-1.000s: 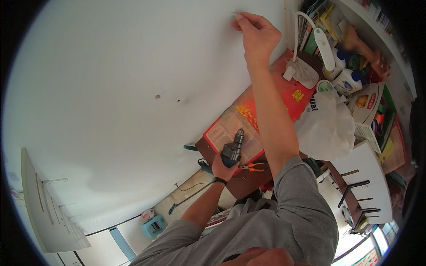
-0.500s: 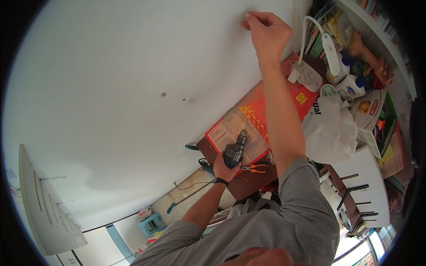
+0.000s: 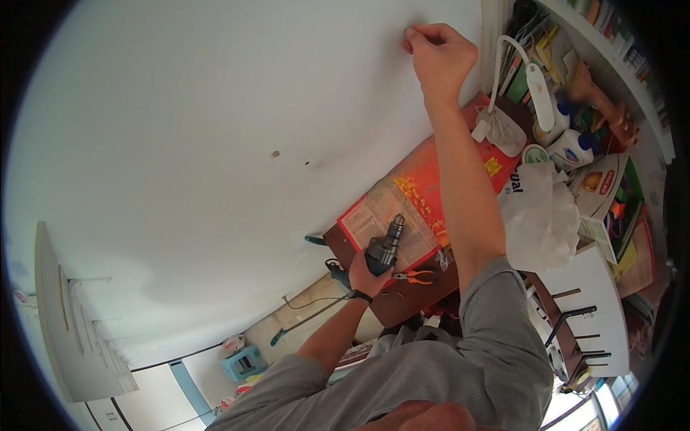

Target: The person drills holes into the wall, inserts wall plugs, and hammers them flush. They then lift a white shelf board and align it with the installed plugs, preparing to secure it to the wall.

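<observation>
My left hand (image 3: 362,276) is wrapped round the grip of a dark power drill (image 3: 384,248), whose chuck points up over the red and printed cardboard sheet (image 3: 359,219). Raised at the end of an outstretched arm, my right hand (image 3: 445,59) pinches thumb and fingers together against or just in front of the white wall (image 3: 215,79). Anything between those fingertips is too small to make out. Lower down the wall are a small round spot (image 3: 275,154) and a smaller dark hole (image 3: 307,163). Orange-handled pliers (image 3: 413,276) lie beside the drill on the brown tabletop (image 3: 395,305).
To the right, a white desk lamp (image 3: 539,97), bottles (image 3: 573,149), a white bag (image 3: 540,212) and an open carton (image 3: 604,187) crowd together near a bookshelf. A pale shelf unit (image 3: 65,309) juts from the wall at left. A blue box (image 3: 243,363) stands low down.
The whole view has shifted slightly, so things sit a little further right and lower. Both hands keep nearly the same pose; the drill stays in my left hand.
</observation>
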Action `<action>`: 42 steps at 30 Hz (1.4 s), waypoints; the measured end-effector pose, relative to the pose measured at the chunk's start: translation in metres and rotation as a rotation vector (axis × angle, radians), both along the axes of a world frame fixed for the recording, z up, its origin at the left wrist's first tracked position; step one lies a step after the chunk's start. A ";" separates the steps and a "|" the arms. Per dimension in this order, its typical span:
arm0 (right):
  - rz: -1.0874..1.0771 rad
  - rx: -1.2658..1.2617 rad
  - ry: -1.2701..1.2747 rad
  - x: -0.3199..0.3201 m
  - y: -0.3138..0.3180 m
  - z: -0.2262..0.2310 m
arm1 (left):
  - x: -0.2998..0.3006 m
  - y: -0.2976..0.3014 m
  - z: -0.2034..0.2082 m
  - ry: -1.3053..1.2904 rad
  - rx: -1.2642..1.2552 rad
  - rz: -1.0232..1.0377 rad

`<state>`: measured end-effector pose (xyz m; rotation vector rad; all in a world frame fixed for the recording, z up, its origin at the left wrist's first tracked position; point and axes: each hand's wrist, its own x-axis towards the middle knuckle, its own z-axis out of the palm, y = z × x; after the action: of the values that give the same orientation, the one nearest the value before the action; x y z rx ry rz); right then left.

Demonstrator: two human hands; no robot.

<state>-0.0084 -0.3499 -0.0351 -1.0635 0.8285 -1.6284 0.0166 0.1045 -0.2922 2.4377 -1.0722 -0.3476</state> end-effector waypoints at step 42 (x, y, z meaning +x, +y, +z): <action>0.244 0.081 1.286 -0.279 0.332 -0.237 | 0.000 0.000 -0.003 0.022 -0.016 0.007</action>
<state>-0.2872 -0.0183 -0.2722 -2.0626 1.4496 -0.5396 0.0165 0.1049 -0.2949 2.4175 -1.0529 -0.3611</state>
